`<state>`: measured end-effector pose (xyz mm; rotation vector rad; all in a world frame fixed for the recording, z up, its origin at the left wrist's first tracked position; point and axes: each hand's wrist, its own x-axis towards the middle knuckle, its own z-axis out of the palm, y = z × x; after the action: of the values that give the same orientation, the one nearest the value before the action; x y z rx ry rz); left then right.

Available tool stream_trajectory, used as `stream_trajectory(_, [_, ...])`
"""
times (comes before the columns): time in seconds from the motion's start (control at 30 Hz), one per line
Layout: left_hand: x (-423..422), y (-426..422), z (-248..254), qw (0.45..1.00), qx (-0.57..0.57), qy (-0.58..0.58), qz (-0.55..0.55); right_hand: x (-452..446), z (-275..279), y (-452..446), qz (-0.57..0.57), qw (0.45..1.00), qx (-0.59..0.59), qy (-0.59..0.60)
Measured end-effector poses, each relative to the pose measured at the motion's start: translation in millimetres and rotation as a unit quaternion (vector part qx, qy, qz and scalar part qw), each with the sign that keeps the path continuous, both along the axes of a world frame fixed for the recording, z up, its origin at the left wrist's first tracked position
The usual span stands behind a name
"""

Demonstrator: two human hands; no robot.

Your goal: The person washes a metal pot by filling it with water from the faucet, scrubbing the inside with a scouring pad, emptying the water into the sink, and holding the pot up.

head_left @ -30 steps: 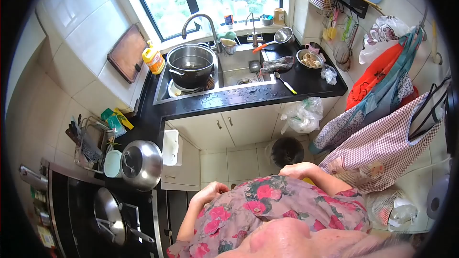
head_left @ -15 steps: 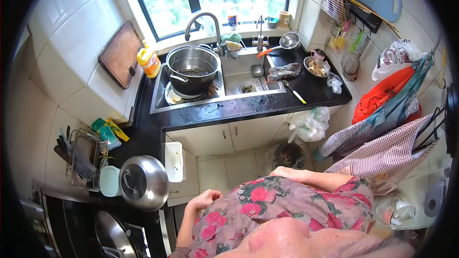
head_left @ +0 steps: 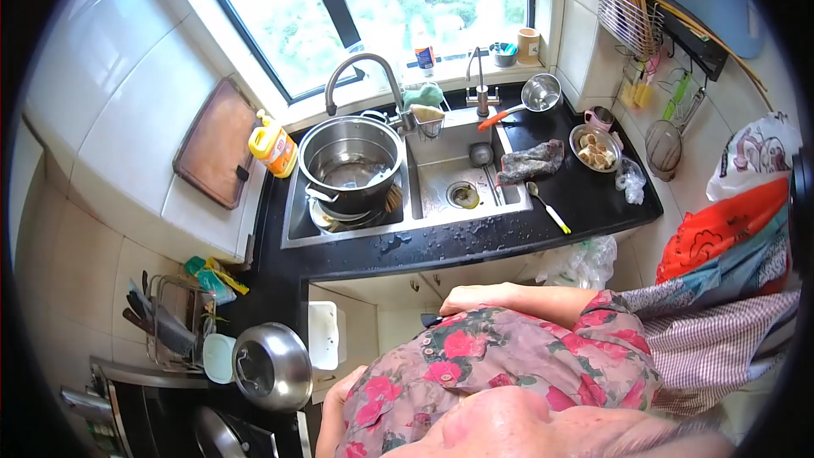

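My right hand (head_left: 476, 298) is in front of the flowered blouse (head_left: 462, 343), below the sink's front edge. Its fingers are curled down, with a small dark thing (head_left: 431, 320) at their tips that I cannot make out. At the left side of the blouse is my left hand (head_left: 346, 384), near the white bin (head_left: 325, 335); its fingers are mostly hidden. A large steel pot (head_left: 352, 165) stands in the left basin over some dishes. The right basin (head_left: 449, 174) holds a ladle (head_left: 481, 154).
On the right counter lie a dark wrapped item (head_left: 532, 161), a spoon (head_left: 549, 208) and a bowl of food (head_left: 595, 148). A domed steel lid (head_left: 273, 366) and a knife rack (head_left: 174, 322) are at the left. Aprons (head_left: 712, 348) hang at the right.
The view has shifted, and the sink and pot appear larger. My right hand has moved left across the blouse front. My left hand is lower and more hidden by the blouse.
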<state>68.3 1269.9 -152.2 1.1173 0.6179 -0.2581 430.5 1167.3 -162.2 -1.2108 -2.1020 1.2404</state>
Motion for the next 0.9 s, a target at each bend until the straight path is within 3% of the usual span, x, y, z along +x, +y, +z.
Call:
stream_trajectory(0.17, [43,19,10,1.000,-0.003,0.009,0.009,44,27,24,0.026,0.998,-0.036,-0.035])
stream_trajectory(0.2, [52,21,10,1.000,-0.003,0.012,0.006,55,23,28,0.050,0.998,0.019,-0.015])
stream_trajectory(0.33, [86,31,12,1.000,0.007,0.014,-0.003,84,-10,33,0.032,0.998,0.041,-0.017])
stream_trajectory(0.37, [91,34,8,1.000,-0.012,-0.003,0.000,90,-21,35,0.027,0.999,0.031,0.000])
stream_trajectory(0.43, [97,42,-3,0.995,-0.081,-0.060,0.005,102,7,29,-0.059,0.992,-0.096,0.061])
stream_trajectory(0.63, [134,67,-17,0.984,0.146,0.040,0.095,111,-21,26,-0.126,0.972,-0.160,0.120])
stream_trajectory(0.9, [166,128,-21,0.985,0.121,0.025,0.124,102,-13,45,-0.184,0.960,-0.185,0.103])
